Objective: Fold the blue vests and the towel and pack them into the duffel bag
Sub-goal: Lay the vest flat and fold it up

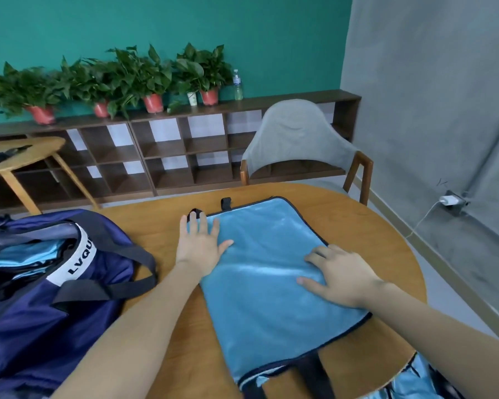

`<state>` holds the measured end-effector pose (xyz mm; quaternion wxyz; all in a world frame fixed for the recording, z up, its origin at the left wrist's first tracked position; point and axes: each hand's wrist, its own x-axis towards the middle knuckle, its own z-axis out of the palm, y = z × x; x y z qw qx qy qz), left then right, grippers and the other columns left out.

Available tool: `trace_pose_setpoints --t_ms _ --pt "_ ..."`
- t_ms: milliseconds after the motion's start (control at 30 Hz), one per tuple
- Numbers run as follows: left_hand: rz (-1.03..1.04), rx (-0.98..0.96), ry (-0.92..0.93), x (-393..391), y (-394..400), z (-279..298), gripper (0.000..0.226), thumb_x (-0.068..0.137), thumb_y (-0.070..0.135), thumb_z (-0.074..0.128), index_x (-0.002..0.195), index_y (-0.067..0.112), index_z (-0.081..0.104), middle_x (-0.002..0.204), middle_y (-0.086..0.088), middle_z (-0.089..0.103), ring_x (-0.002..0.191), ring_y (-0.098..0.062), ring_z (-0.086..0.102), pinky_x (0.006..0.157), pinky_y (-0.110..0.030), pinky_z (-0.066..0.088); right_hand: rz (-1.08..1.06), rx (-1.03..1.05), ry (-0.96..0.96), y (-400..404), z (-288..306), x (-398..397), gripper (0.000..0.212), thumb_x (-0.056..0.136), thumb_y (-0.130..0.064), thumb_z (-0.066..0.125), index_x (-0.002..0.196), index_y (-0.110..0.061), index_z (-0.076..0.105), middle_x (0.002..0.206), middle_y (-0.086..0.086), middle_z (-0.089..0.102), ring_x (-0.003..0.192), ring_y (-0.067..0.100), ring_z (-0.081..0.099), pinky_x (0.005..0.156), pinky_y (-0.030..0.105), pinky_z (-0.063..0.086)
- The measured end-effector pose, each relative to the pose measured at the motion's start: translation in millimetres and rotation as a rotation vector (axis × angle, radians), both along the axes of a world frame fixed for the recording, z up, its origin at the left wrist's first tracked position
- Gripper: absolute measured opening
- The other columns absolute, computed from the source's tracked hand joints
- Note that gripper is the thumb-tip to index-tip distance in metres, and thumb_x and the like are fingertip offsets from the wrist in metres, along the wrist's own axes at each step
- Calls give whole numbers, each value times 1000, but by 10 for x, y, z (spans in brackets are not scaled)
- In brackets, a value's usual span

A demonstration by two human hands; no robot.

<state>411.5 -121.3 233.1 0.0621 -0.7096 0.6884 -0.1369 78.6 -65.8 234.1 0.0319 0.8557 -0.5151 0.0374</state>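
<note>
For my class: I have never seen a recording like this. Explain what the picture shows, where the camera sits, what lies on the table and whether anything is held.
There is no machine: one camera worn on a person's head looks down at their bare arms. The left hand and right hand lie flat on a folded light blue towel on the wooden table, pressing it, with no grip on anything. To the left stands an open navy duffel bag with light blue fabric inside. More blue cloth shows at the table's near edge.
</note>
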Motion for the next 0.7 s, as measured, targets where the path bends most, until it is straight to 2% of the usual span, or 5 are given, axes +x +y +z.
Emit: trace_pose_setpoints --t_ms 67,200,333,467,700 --pt "-44 -22 -37 53 -16 28 87 94 69 -10 160 22 22 165 -14 22 153 -35 13 123 -55 3 36 9 -23 72 -11 12 77 90 -82 20 140 -31 48 137 -13 48 122 10 50 88 31 52" --pt "-226 -44 206 -29 316 -102 100 86 75 -12 153 21 41 159 -7 40 150 -25 28 125 -44 14 89 1 -65 229 -95 -49 72 94 -78 26 144 -31 46 146 -13 42 133 8 41 96 27 48" --pt "-399 -71 529 -105 964 -197 79 94 76 19 138 24 60 141 5 58 134 -15 48 115 -34 35 132 -43 -217 450 -136 -207 63 96 -73 36 138 -29 54 144 -12 46 132 7 43 110 28 39" --pt "-488 -108 786 -167 1694 -224 50 92 67 52 115 28 73 111 21 65 110 2 55 100 -24 45 192 -149 -293 780 -185 -410 43 99 -65 41 111 -33 66 117 -18 55 111 4 53 94 32 49" --pt "-467 -57 862 -201 2475 -259 38 100 55 52 102 24 74 102 17 70 102 1 61 94 -31 48 57 -15 -429 1362 -365 -590 72 91 -81 27 132 -34 65 134 -23 56 127 -6 46 113 22 33"
